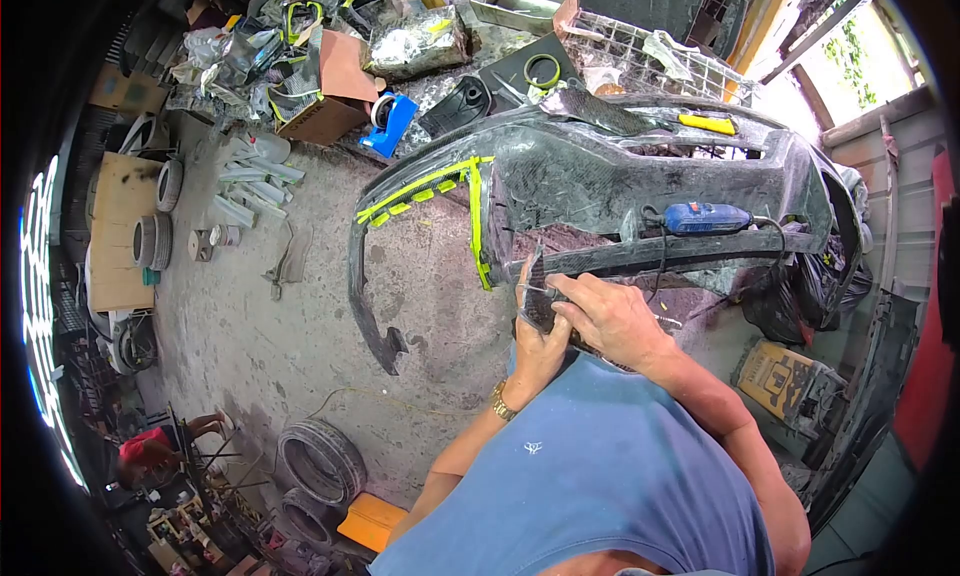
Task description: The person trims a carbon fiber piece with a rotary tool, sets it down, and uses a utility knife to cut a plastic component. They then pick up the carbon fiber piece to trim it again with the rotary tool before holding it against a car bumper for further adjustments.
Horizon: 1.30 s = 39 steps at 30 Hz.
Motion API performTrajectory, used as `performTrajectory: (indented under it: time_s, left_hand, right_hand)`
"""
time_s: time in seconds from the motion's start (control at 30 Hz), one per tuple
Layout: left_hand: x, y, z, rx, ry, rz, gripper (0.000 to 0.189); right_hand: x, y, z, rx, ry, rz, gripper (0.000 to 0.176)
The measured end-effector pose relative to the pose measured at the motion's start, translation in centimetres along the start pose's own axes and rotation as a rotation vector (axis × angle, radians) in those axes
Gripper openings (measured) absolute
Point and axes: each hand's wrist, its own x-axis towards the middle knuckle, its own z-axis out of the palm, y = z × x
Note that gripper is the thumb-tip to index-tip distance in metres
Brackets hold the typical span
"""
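Note:
My left hand (pixel 540 352), with a gold watch on its wrist, grips a small dark piece with a woven, carbon-fibre look (pixel 537 306) in front of my chest. My right hand (pixel 612 321) is closed at that piece, fingers pinched together; whatever lies between them is too small to make out. Just beyond both hands lies a large dark car body panel (pixel 570 181), its left opening edged with yellow-green tape (pixel 476 221). On the panel's near bar rests a blue corded rotary tool (pixel 705 218). A yellow-handled cutter (pixel 707 125) lies on its far edge.
A cluttered bench behind holds a blue tape dispenser (pixel 390 126), a cardboard box (pixel 325 96) and a wire basket (pixel 665 56). Tyres (pixel 322 462) lie on the floor at lower left. A person in red (pixel 150 458) is farther off. Right stands a yellow case (pixel 780 381).

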Motion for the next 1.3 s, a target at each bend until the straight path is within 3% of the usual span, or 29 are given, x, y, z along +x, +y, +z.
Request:
performTrajectory:
  time_s: [0.33,0.43,0.5,0.6,0.77,0.9,0.97,1.07,1.17,1.3]
  left_hand:
    - [0.1,-0.5,0.0,-0.040,-0.006,-0.053,0.071]
    - [0.3,0.0,0.1,-0.008,0.003,-0.025,0.071]
    - [0.4,0.8,0.4,0.016,-0.001,0.020,0.071]
    - [0.2,1.6,0.6,-0.063,0.007,-0.088,0.071]
    - [0.5,0.1,0.2,0.025,-0.025,-0.020,0.071]
    - [0.7,2.5,0.9,0.049,0.018,0.026,0.071]
    - [0.8,0.8,0.7,0.123,0.058,0.148,0.037]
    - [0.7,2.5,1.4,0.000,0.072,0.018,0.040]
    - [0.9,1.8,1.1,0.117,0.057,0.158,0.041]
    - [0.9,2.9,1.5,0.000,0.089,0.110,0.043]
  right_hand:
    - [0.0,0.1,-0.5,0.013,-0.028,-0.014,0.031]
    - [0.3,0.0,-0.9,0.052,0.066,0.003,0.031]
    - [0.4,-0.3,-1.5,-0.037,-0.015,0.023,0.032]
    - [0.4,-0.4,-1.6,-0.077,-0.048,0.007,0.033]
    - [0.1,-1.4,-2.5,-0.147,-0.137,0.004,0.034]
    - [0.5,-1.9,-3.6,-0.190,-0.165,0.004,0.036]
    - [0.6,-2.2,-3.9,-0.219,-0.195,-0.010,0.037]
    - [0.9,-2.4,-4.4,-0.259,-0.223,-0.023,0.037]
    - [0.8,-2.5,-4.2,-0.276,-0.244,-0.033,0.037]
    - [1.0,-2.3,-4.3,-0.258,-0.261,-0.042,0.037]
